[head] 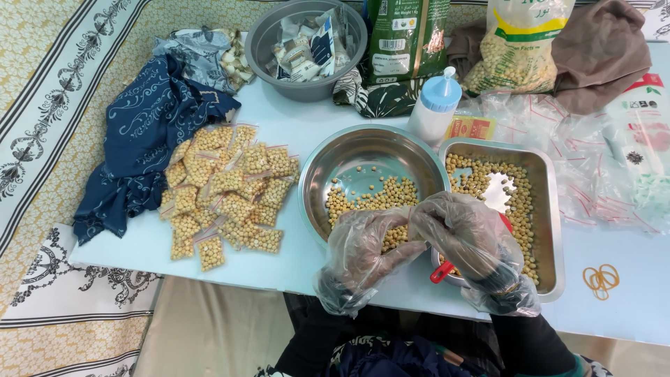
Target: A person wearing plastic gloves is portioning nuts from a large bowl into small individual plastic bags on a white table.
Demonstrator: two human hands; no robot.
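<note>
Both my hands wear clear plastic gloves and meet over the near rim of a round steel bowl that holds chickpeas. My left hand and my right hand pinch something small between them; it looks like a small clear bag, mostly hidden by the gloves. A red-handled scoop pokes out beneath my right hand. A rectangular steel tray with more chickpeas lies under and beyond my right hand. A pile of several small filled bags lies to the left.
A grey bowl with packets stands at the back, a white squeeze bottle behind the steel bowl, large chickpea bags at back right. Empty clear bags lie right, rubber bands near right. Blue cloth drapes left.
</note>
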